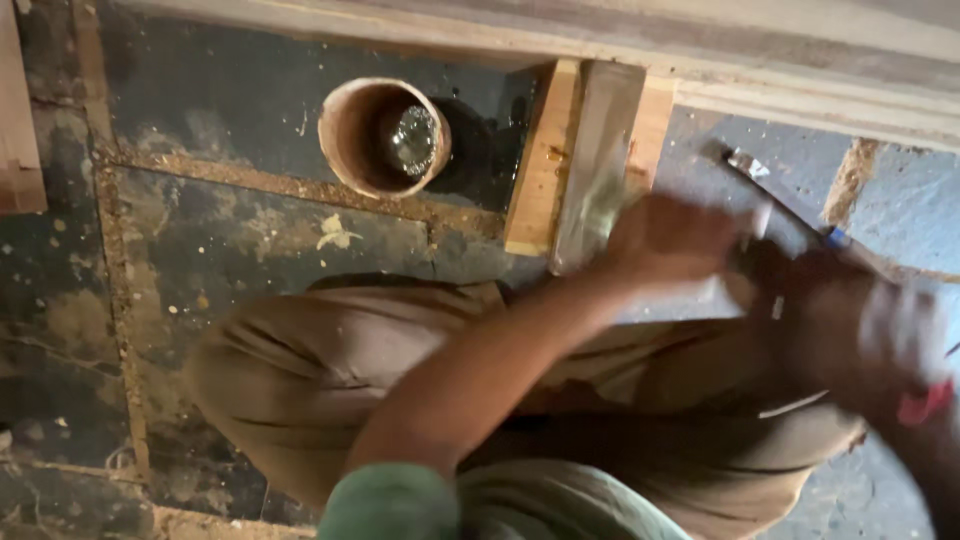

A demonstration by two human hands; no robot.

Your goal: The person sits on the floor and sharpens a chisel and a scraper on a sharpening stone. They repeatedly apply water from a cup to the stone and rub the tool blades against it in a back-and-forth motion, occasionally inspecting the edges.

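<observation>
My left hand (672, 240), on a bare forearm with a green sleeve, reaches across my bent knee in tan trousers (330, 370). It is blurred, just right of a pale wooden block (590, 150) that stands against a wooden frame (700, 50). My right hand (860, 330) is lower right, dark and smeared by motion, with something pale and a red bit (925, 405) at it. A thin metal tool with a blue band (790, 205) runs from above toward that hand. Whether either hand grips anything is hidden by blur.
A round clay cup (350, 125) with liquid in it stands on the dark, dusty floor (230, 230) left of the block. Sawdust lines the floor's seams. A strip of wood (18, 120) lies at the left edge.
</observation>
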